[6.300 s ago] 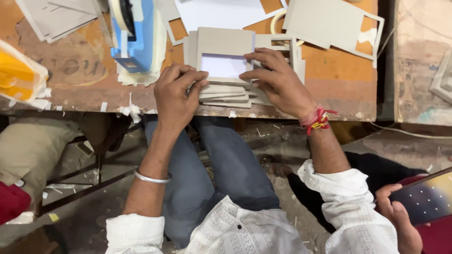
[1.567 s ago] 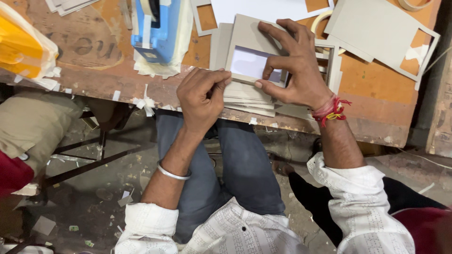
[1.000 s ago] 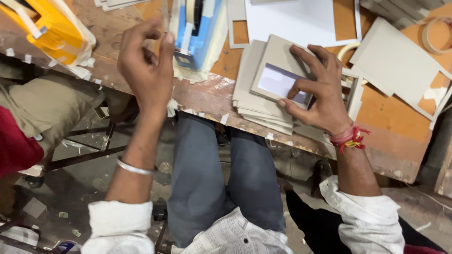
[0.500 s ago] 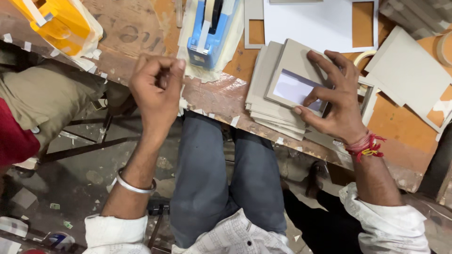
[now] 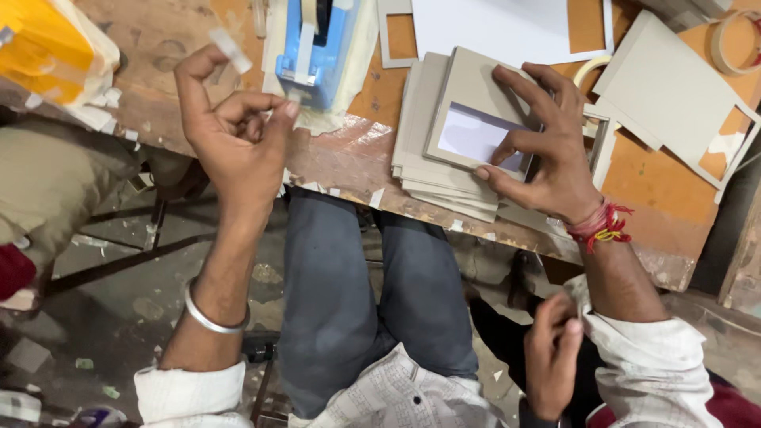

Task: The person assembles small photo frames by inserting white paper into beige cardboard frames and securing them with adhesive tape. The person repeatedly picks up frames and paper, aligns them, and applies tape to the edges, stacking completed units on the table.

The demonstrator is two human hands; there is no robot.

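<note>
Left hand (image 5: 238, 135): raised above the near edge of the workbench (image 5: 341, 158), fingers curled inward, thumb and fingertips pinched together. A short strip of clear tape (image 5: 231, 50) sticks up from the tip of the index finger. A metal bangle (image 5: 212, 317) sits on the wrist.

Right hand (image 5: 547, 154): pressed flat on the top grey card frame (image 5: 468, 103), fingers spread, thumb at the frame's near edge, holding it down rather than gripping it. The frame has a rectangular window showing pale white. A red thread band (image 5: 604, 226) circles the wrist.

Stack of grey card frames (image 5: 420, 166): lies under the top frame, near the bench's front edge, slightly fanned, right of centre.

Blue tape dispenser (image 5: 317, 47): stands on the bench just beyond the left hand, on a patch of cream paper.

White sheet (image 5: 507, 28): lies flat behind the stack.

Loose grey card frames (image 5: 674, 87): lie to the right of the stack, overlapping, on the orange bench top.

Yellow bag (image 5: 47, 47): at the far left edge of the bench.

Another person's hand (image 5: 555, 357): low at the right, beside the white sleeve (image 5: 658, 364), well apart from the bench work.
</note>
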